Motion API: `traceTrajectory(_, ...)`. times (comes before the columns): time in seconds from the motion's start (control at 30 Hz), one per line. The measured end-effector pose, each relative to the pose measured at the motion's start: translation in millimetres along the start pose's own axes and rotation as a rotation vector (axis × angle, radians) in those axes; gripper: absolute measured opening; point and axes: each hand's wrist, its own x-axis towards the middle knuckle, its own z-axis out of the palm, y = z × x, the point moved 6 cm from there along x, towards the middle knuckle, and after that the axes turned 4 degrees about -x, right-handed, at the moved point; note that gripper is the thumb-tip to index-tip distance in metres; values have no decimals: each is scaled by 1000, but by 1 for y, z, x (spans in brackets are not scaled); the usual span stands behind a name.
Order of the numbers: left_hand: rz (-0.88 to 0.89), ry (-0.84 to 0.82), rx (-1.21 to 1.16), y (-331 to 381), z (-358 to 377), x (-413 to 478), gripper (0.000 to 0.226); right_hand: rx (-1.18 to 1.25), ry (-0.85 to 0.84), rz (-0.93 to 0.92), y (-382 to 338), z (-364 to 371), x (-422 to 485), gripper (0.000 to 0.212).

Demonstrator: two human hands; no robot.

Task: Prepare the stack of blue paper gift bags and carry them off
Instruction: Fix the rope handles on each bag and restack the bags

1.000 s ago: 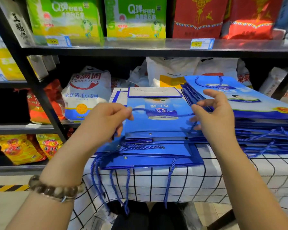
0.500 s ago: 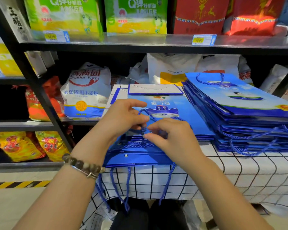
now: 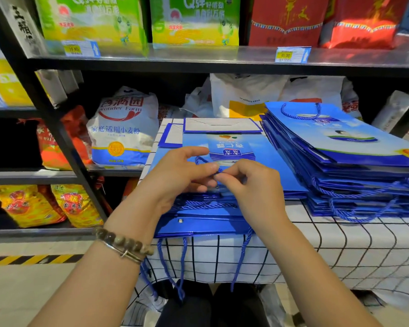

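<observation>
A low stack of flat blue paper gift bags [image 3: 267, 156] lies on the checked tablecloth [image 3: 340, 246] in front of me. Its blue rope handles [image 3: 182, 263] hang over the table's front edge. My left hand [image 3: 175, 175] and my right hand [image 3: 250, 185] meet over the top bag, fingertips touching. Both pinch that bag's blue rope handle [image 3: 200, 159], which loops up between them. A taller stack of the same blue bags [image 3: 345, 152] sits to the right, apart from my hands.
A black metal shelf unit [image 3: 57, 135] stands behind and to the left, holding a white flour sack [image 3: 123, 131], red and yellow bags and green boxes. White bags lean behind the stacks. A yellow-black floor stripe [image 3: 33, 259] runs at the left.
My hands were apart, stretching the top bag's handle; they have come together over the middle of the bag and pinch the rope between their fingertips. The view has shifted slightly.
</observation>
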Motion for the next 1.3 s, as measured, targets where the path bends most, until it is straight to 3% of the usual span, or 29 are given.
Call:
traceTrajectory(0.17,93,51,152,5,-4,1,45,-98,-78,-80,3,-2,1,11)
traceTrajectory(0.27,257,101,551,14,-7,3,48,-290,-274,-168,13,-3,0,34)
traceTrajectory(0.33,324,65,742,18,-2,2,49,-367,-332,-188,17,-4,-2,32)
traceTrajectory(0.6,402,-132,1032,29,20,2,56,-345,-275,-223,18,-5,-5,22)
traceTrajectory(0.9,386,-177,1091,24,26,7,58,-343,-226,-274,18,-6,-3,19)
traceTrajectory(1.1,459,-134,1158,32,31,5,46,-361,38,-359,7,-16,1,25)
traceTrajectory(1.3,431,-132,1105,18,25,-3,56,-257,97,-168,15,-16,3,10)
